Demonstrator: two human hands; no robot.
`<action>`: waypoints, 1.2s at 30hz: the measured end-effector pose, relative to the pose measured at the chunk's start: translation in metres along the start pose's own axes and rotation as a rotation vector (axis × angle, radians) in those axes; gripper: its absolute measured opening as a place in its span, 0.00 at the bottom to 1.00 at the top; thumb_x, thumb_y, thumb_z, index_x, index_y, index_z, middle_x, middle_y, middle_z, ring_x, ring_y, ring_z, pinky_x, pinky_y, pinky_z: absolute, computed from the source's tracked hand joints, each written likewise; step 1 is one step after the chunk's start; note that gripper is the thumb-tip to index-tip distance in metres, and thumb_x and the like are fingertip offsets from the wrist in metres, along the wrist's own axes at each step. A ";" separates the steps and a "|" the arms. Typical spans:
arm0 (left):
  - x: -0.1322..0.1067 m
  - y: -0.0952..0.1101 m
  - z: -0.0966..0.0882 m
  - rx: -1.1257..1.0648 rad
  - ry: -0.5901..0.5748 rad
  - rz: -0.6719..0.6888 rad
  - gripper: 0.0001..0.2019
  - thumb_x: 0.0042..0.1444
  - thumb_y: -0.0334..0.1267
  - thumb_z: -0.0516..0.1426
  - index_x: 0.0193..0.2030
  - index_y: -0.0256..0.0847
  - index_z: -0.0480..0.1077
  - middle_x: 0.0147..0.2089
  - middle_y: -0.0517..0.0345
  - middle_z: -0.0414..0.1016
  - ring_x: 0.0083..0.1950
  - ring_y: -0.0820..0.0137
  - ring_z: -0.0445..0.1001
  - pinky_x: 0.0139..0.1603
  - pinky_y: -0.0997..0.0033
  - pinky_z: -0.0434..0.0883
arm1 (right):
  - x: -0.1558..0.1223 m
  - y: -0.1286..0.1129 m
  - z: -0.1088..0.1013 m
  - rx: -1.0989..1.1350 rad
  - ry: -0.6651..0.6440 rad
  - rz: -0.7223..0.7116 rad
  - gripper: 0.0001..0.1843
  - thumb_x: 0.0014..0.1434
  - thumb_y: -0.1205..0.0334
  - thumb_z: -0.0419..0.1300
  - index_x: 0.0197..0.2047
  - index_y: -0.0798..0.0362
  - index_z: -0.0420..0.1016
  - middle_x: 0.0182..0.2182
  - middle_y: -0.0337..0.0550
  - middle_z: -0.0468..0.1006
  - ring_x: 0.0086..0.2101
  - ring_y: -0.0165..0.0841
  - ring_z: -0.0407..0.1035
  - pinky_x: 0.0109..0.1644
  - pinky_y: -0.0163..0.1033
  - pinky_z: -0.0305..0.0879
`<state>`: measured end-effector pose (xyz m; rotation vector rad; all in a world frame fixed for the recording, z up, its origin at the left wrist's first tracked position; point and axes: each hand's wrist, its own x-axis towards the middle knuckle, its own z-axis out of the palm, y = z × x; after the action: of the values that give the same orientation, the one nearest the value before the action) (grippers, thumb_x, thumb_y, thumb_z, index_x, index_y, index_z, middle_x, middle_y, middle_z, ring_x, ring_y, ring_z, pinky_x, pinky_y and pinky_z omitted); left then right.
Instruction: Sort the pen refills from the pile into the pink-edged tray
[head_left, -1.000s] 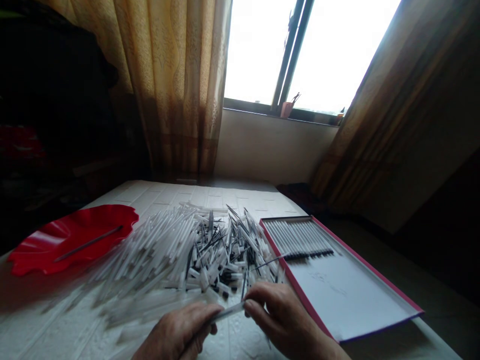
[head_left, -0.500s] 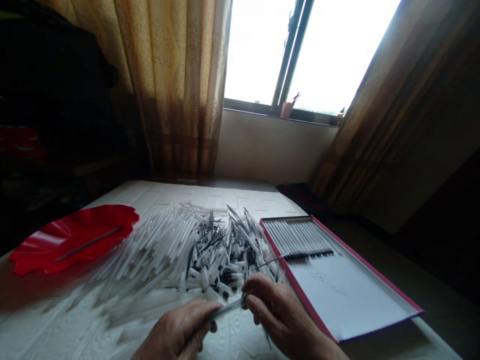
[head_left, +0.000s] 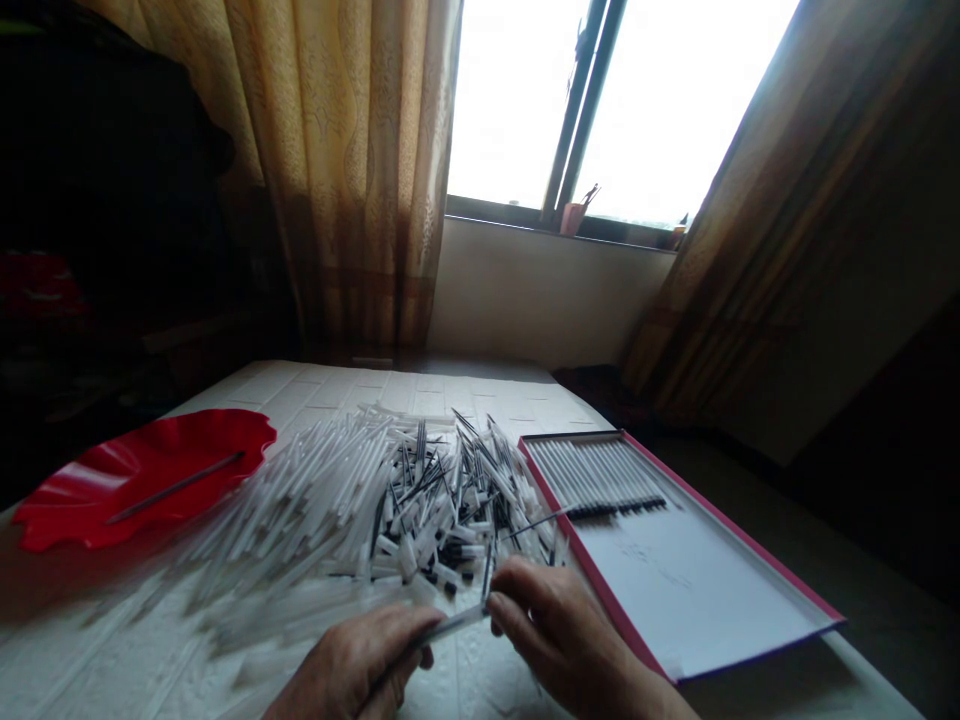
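My left hand (head_left: pixel 364 655) is closed on a translucent pen barrel (head_left: pixel 459 621), which slants up to the right. At the barrel's far end, my right hand (head_left: pixel 559 625) has thumb and forefinger pinched together. A thin dark pen refill (head_left: pixel 488 572) rises from those fingertips, close to the barrel's tip; whether it is inside the barrel is hidden. Beyond the hands lies a heap of small pen caps and dark refills (head_left: pixel 442 520). Loose clear pen barrels (head_left: pixel 300 490) spread out to its left.
On the right, a shallow red-edged box (head_left: pixel 720 600) holds a row of pens (head_left: pixel 600 470). A wavy red plate (head_left: pixel 82 490) with one pen on it stands at the left of the white table (head_left: pixel 300 385). A window and curtains are behind.
The dark refill now stands upright above my right fingertips, where earlier it did not show. My right hand has shifted slightly; my left hand keeps the barrel in nearly the same spot.
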<state>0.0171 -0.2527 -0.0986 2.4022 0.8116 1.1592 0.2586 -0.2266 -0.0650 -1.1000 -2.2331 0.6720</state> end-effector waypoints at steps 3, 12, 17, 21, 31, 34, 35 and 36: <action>-0.005 -0.008 0.007 0.011 -0.005 0.021 0.24 0.62 0.27 0.49 0.62 0.51 0.63 0.36 0.60 0.80 0.32 0.70 0.81 0.34 0.80 0.75 | 0.000 0.000 0.002 -0.046 -0.032 0.006 0.18 0.66 0.57 0.48 0.24 0.50 0.63 0.20 0.39 0.73 0.22 0.29 0.67 0.27 0.33 0.57; -0.002 -0.002 0.003 0.008 -0.017 -0.008 0.24 0.59 0.25 0.50 0.59 0.51 0.66 0.35 0.62 0.80 0.32 0.71 0.81 0.34 0.82 0.74 | 0.000 0.004 0.003 0.016 -0.049 0.011 0.18 0.67 0.55 0.47 0.27 0.51 0.66 0.21 0.37 0.73 0.23 0.29 0.68 0.29 0.33 0.57; 0.004 0.011 -0.007 0.030 -0.017 -0.071 0.26 0.58 0.23 0.50 0.59 0.53 0.66 0.36 0.64 0.80 0.33 0.73 0.81 0.37 0.83 0.74 | 0.000 -0.005 -0.004 0.010 -0.017 -0.027 0.06 0.63 0.62 0.54 0.34 0.51 0.68 0.25 0.37 0.72 0.25 0.29 0.64 0.29 0.33 0.56; 0.003 0.009 -0.006 0.019 -0.015 -0.078 0.25 0.58 0.23 0.51 0.57 0.54 0.66 0.36 0.64 0.81 0.34 0.73 0.81 0.37 0.84 0.74 | -0.001 -0.003 -0.005 0.011 -0.002 -0.046 0.06 0.63 0.63 0.55 0.33 0.51 0.69 0.25 0.37 0.72 0.25 0.29 0.64 0.29 0.33 0.56; 0.006 0.011 -0.007 -0.012 -0.021 -0.089 0.26 0.58 0.24 0.52 0.58 0.56 0.68 0.37 0.63 0.82 0.34 0.71 0.82 0.37 0.82 0.75 | -0.001 0.006 -0.003 0.079 -0.046 0.007 0.09 0.62 0.62 0.57 0.29 0.52 0.70 0.23 0.36 0.74 0.24 0.29 0.66 0.29 0.32 0.56; 0.005 0.012 -0.009 -0.047 -0.021 -0.155 0.23 0.58 0.25 0.54 0.55 0.55 0.72 0.39 0.62 0.84 0.37 0.70 0.83 0.40 0.82 0.75 | -0.001 0.003 -0.006 0.092 -0.055 0.011 0.09 0.63 0.62 0.57 0.31 0.52 0.71 0.24 0.37 0.74 0.25 0.29 0.66 0.30 0.33 0.57; 0.004 0.011 -0.010 -0.060 -0.026 -0.202 0.20 0.59 0.27 0.56 0.53 0.53 0.74 0.41 0.62 0.84 0.39 0.69 0.83 0.42 0.81 0.75 | -0.001 0.003 -0.007 0.097 -0.050 0.020 0.08 0.63 0.61 0.56 0.32 0.52 0.71 0.24 0.37 0.74 0.25 0.29 0.67 0.30 0.33 0.58; 0.004 0.010 -0.010 -0.074 -0.018 -0.261 0.17 0.59 0.29 0.57 0.51 0.51 0.76 0.41 0.60 0.85 0.40 0.68 0.83 0.42 0.80 0.75 | -0.001 0.003 -0.009 0.107 -0.043 0.033 0.08 0.63 0.61 0.56 0.32 0.52 0.71 0.25 0.37 0.74 0.26 0.30 0.67 0.30 0.33 0.58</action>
<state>0.0142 -0.2574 -0.0849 2.1662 1.0216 1.0442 0.2662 -0.2241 -0.0605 -1.0802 -2.1915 0.8264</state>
